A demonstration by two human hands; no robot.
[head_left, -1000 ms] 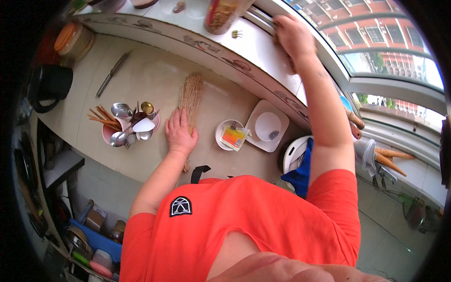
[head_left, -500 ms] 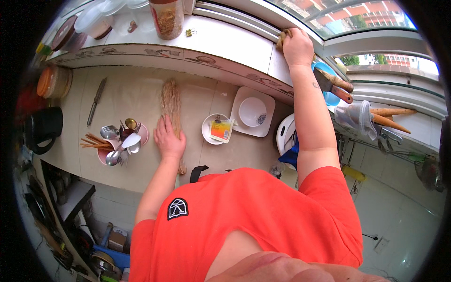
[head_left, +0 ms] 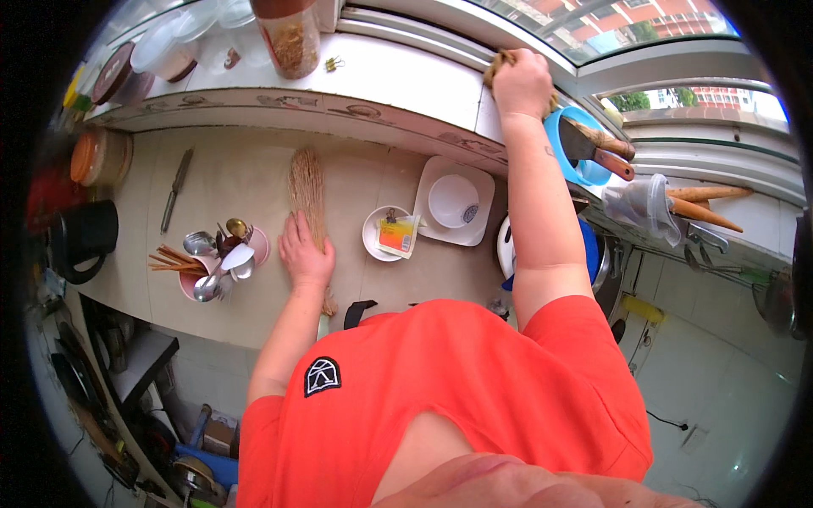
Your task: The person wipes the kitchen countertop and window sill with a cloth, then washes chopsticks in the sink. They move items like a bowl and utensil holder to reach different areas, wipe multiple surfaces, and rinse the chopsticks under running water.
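On the tiled window ledge [head_left: 406,80], my right hand [head_left: 521,85] is closed around a brownish cloth [head_left: 498,68] and presses it down beside the window frame. Part of the cloth is hidden under the fingers. My left hand [head_left: 305,256] lies flat on the counter, fingers stretched out, partly across a straw whisk broom [head_left: 306,182]. Close by my right wrist is a light blue container [head_left: 584,173] holding a scraper and wooden-handled tools [head_left: 611,162].
Left on the counter [head_left: 237,169] are a knife [head_left: 176,190] and pink utensil cups [head_left: 191,286]. A small bowl with a packet [head_left: 395,234] and a white bowl on a square plate [head_left: 455,201] sit mid-counter. Jars [head_left: 292,42] and a binder clip [head_left: 334,63] line the ledge.
My right hand has moved slightly left along the ledge with the cloth, showing more of the blue container. My left hand has stayed on the whisk broom.
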